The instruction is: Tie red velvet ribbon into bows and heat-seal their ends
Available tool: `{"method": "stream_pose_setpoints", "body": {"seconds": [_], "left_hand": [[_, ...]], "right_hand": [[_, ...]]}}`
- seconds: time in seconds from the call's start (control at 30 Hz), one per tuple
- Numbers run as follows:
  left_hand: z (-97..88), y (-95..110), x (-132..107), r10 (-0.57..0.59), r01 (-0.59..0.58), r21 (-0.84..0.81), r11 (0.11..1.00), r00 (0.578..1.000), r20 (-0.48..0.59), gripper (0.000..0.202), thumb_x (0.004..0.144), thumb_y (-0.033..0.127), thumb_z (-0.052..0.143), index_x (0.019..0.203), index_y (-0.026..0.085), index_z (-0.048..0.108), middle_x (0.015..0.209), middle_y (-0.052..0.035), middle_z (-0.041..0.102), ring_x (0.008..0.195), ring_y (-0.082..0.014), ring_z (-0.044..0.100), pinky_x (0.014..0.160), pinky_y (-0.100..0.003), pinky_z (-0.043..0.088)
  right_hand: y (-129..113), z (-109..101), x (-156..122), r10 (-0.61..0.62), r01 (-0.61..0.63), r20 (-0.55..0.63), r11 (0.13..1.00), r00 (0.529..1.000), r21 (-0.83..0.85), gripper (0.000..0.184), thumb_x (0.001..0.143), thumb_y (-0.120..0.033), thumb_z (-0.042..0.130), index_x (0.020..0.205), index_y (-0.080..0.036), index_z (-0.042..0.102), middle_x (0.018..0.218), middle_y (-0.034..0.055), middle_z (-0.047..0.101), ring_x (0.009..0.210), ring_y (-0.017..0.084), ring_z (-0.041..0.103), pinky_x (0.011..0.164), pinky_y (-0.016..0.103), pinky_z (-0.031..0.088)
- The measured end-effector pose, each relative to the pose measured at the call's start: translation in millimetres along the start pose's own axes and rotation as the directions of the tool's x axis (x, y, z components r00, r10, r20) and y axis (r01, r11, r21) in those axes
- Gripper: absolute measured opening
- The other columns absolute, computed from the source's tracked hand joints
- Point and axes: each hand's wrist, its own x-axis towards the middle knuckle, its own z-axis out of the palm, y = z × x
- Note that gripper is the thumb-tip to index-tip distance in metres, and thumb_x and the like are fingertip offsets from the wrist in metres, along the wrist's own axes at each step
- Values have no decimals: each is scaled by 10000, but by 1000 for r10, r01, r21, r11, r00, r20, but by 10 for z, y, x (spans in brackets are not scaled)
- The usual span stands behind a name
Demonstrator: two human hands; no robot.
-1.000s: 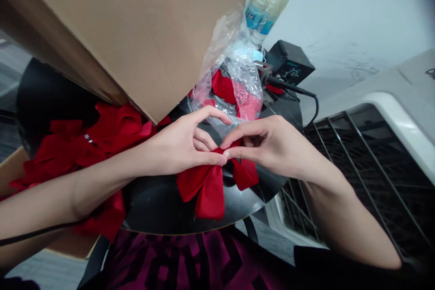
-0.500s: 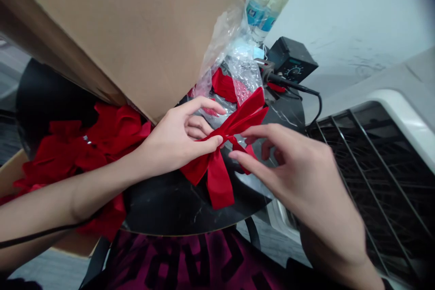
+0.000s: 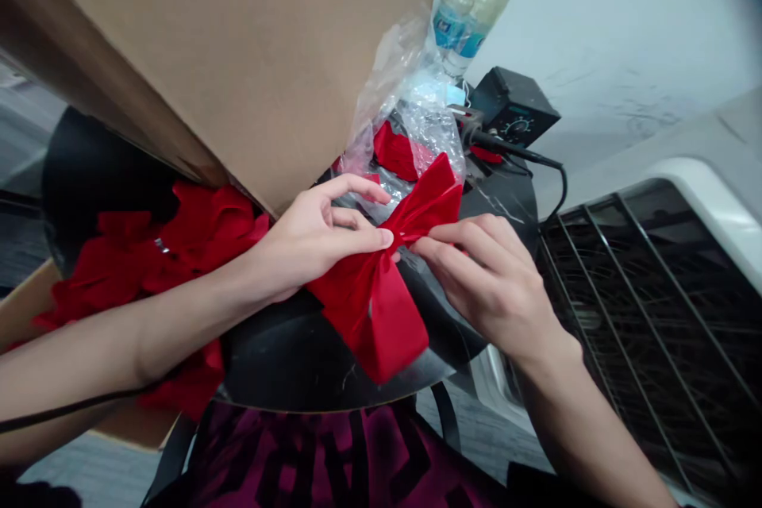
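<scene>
A red velvet bow (image 3: 393, 325) is held above the black round table (image 3: 279, 373), its loops spread up to the right and down toward me. My left hand (image 3: 333, 234) pinches the bow's gathered middle, thumb on top. From the right, my right hand (image 3: 482, 270) has its thumb and forefinger closed on a narrow part of the same bow, close beside the knot; its other fingers are curled. More red bows (image 3: 178, 246) lie heaped on the left side of the table, partly behind my left forearm.
A large cardboard box (image 3: 267, 55) stands at the back left. Behind the bow lie a clear plastic bag (image 3: 386, 71) and red fabric pieces (image 3: 396, 151). A plastic bottle (image 3: 476, 0), a black device with a dial (image 3: 515, 111) and a cable stand farther back. A white-framed rack (image 3: 648, 294) is at the right.
My right hand has gone from fingers apart to pinching the bow beside its middle. The bow has turned, and its lower loop now shows wider. My left hand keeps its hold.
</scene>
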Motion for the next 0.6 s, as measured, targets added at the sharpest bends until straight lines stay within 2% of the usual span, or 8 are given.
{"method": "stream_pose_setpoints", "body": {"seconds": [0.07, 0.17, 0.3, 0.37, 0.43, 0.5, 0.53, 0.6], "left_hand": [[12, -9, -3, 129, -117, 121, 986, 987, -98, 360, 800, 183, 856, 1106, 201, 666, 706, 27, 752, 684, -151, 775, 688, -208, 622], [48, 7, -36, 285, -225, 278, 934, 938, -199, 359, 767, 150, 859, 1075, 200, 680, 730, 45, 721, 684, -123, 748, 698, -189, 624], [75, 32, -69, 340, -273, 302, 913, 919, -198, 360, 769, 135, 850, 1083, 204, 687, 795, 35, 738, 690, -106, 737, 676, -169, 620], [66, 25, -60, 361, -301, 270, 914, 909, -207, 353, 773, 126, 849, 1073, 213, 686, 796, 36, 737, 700, -108, 746, 693, -174, 626], [47, 0, -41, 358, -320, 191, 928, 908, -216, 373, 782, 120, 848, 1086, 224, 660, 758, 45, 731, 718, -123, 767, 710, -185, 632], [30, -35, -22, 317, -306, 86, 948, 929, -190, 391, 814, 130, 835, 1114, 238, 608, 726, 52, 737, 720, -143, 786, 711, -206, 638], [26, -53, -16, 296, -292, 46, 955, 940, -169, 387, 830, 137, 826, 1115, 243, 587, 725, 53, 741, 713, -146, 788, 697, -207, 635], [25, -79, -12, 266, -266, 22, 964, 954, -139, 343, 850, 143, 812, 1080, 246, 580, 750, 57, 740, 708, -135, 786, 677, -192, 620]], "right_hand": [[-57, 46, -7, 165, -158, -98, 985, 981, 74, 220, 953, -102, 710, 1154, -191, 722, 1088, 75, 768, 915, 197, 692, 832, 354, 562], [-289, 150, 62, 445, -402, -141, 879, 884, 255, 171, 942, -238, 771, 1102, -185, 740, 979, 32, 792, 776, 134, 706, 781, 267, 585], [-560, 316, 207, 526, -457, -189, 833, 829, 312, 40, 965, -200, 708, 942, -186, 738, 831, -6, 774, 705, 110, 686, 744, 242, 571], [-612, 393, 247, 628, -517, -191, 747, 754, 417, 84, 959, -182, 682, 892, -193, 732, 771, -15, 750, 659, 103, 659, 688, 238, 556], [-633, 474, 249, 795, -592, -28, 474, 605, 652, 126, 952, -275, 699, 856, -196, 717, 698, -16, 716, 567, 100, 606, 553, 229, 502], [-658, 550, 217, 852, -578, 254, 68, 458, 813, 243, 939, -419, 718, 843, -198, 689, 611, -27, 663, 472, 92, 525, 445, 216, 412], [-679, 576, 190, 828, -548, 377, -104, 415, 830, 300, 929, -481, 724, 846, -199, 670, 578, -36, 636, 439, 83, 483, 420, 206, 372], [-734, 573, 115, 753, -523, 534, -299, 385, 798, 363, 927, -556, 716, 866, -208, 631, 531, -66, 582, 397, 58, 397, 399, 180, 310]]}}
